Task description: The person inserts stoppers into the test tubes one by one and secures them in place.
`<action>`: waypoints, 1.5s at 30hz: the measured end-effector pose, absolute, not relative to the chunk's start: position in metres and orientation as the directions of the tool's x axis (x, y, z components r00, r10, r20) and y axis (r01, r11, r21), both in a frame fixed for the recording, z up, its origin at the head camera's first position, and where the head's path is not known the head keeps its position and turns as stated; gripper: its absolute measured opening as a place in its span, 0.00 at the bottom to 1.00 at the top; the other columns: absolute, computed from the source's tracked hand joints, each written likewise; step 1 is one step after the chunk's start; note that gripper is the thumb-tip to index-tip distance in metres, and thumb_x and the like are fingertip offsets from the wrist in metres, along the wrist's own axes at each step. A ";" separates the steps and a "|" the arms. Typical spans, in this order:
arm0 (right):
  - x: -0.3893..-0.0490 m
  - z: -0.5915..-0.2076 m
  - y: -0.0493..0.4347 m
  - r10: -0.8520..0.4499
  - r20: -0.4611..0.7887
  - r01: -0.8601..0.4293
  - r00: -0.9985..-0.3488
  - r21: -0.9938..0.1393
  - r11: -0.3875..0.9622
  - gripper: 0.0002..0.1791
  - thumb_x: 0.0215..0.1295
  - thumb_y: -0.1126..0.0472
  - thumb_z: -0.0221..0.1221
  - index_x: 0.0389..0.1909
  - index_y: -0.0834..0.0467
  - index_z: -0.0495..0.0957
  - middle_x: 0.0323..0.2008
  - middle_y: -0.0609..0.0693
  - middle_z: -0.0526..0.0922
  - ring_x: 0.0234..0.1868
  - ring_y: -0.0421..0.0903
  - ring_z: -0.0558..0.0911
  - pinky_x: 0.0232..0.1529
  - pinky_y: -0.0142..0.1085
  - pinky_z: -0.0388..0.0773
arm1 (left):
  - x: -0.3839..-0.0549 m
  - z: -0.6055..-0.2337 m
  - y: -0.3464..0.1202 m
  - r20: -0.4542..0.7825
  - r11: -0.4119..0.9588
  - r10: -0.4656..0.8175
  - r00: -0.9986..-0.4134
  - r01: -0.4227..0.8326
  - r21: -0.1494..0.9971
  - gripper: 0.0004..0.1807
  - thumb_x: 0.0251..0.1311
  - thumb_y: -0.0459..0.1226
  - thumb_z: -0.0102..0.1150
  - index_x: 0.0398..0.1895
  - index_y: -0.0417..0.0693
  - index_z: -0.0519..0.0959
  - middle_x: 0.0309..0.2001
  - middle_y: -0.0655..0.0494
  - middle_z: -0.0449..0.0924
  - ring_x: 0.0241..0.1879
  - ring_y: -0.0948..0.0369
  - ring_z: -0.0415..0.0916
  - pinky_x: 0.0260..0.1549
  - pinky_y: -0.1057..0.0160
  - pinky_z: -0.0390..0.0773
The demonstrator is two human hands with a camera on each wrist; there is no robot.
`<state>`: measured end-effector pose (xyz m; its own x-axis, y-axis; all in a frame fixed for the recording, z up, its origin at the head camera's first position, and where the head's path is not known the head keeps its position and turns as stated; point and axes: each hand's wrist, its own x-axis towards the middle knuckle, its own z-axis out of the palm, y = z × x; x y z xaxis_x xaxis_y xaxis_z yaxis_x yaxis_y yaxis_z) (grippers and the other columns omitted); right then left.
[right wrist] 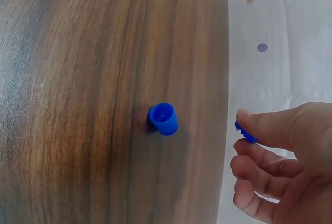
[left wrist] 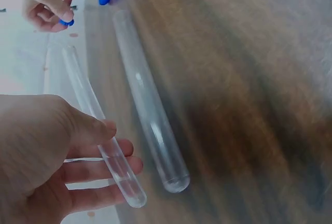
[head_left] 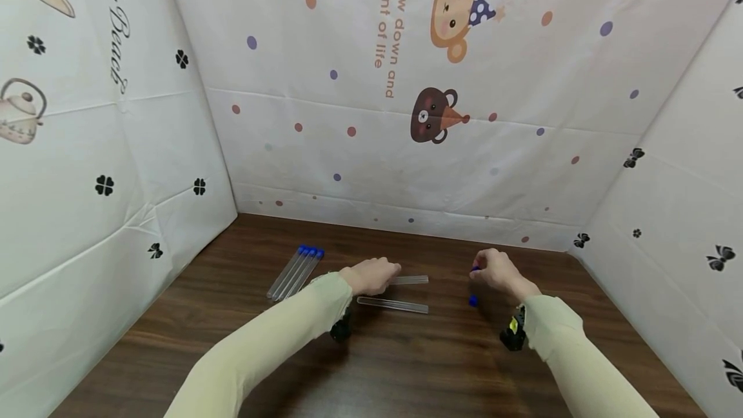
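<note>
My left hand (head_left: 373,276) pinches a clear test tube (left wrist: 118,169) between thumb and fingers, the rounded end toward me and the open end pointing right. A second clear test tube (head_left: 392,304) lies uncapped on the table, just nearer than the held one. Over to the right, my right hand (head_left: 496,271) pinches a small blue cap (right wrist: 246,133) between thumb and index finger, the other fingers loosely bent. Another blue cap (right wrist: 164,119) sits on the wood close by, its hollow opening showing in the right wrist view.
Several test tubes with blue caps (head_left: 295,274) lie side by side at the left of the dark wood table (head_left: 406,366). Printed white cloth walls (head_left: 348,153) stand at the back and both sides.
</note>
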<state>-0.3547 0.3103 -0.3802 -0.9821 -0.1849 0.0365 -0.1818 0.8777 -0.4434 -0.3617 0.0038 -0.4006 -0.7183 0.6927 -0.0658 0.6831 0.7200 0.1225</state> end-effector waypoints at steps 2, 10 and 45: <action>-0.353 -0.377 0.309 -0.175 0.046 -0.177 -0.984 -0.449 0.876 0.07 0.61 0.62 0.63 0.35 0.62 0.77 0.31 0.54 0.81 0.27 0.45 0.74 0.27 0.36 0.69 | -0.364 -0.397 0.001 -0.051 0.722 0.690 -0.722 0.680 0.127 0.15 0.67 0.29 0.51 0.54 0.49 0.75 0.43 0.54 0.82 0.29 0.63 0.76 0.30 0.68 0.76; -0.353 -0.367 0.306 -0.168 0.163 -0.222 -0.972 -0.412 0.884 0.09 0.62 0.62 0.63 0.39 0.62 0.78 0.33 0.56 0.82 0.28 0.45 0.76 0.28 0.37 0.70 | -0.371 -0.376 -0.011 0.020 0.725 0.677 -0.736 0.671 0.156 0.17 0.66 0.30 0.53 0.56 0.52 0.73 0.46 0.53 0.83 0.28 0.65 0.75 0.28 0.68 0.73; -0.349 -0.346 0.260 -0.170 0.159 -0.230 -0.973 -0.755 0.614 0.15 0.68 0.63 0.57 0.51 0.68 0.77 0.36 0.60 0.87 0.22 0.42 0.78 0.22 0.32 0.76 | -0.375 -0.355 -0.020 0.085 0.751 0.658 -0.748 0.660 0.002 0.27 0.67 0.29 0.53 0.67 0.60 0.67 0.44 0.57 0.85 0.33 0.65 0.80 0.31 0.67 0.76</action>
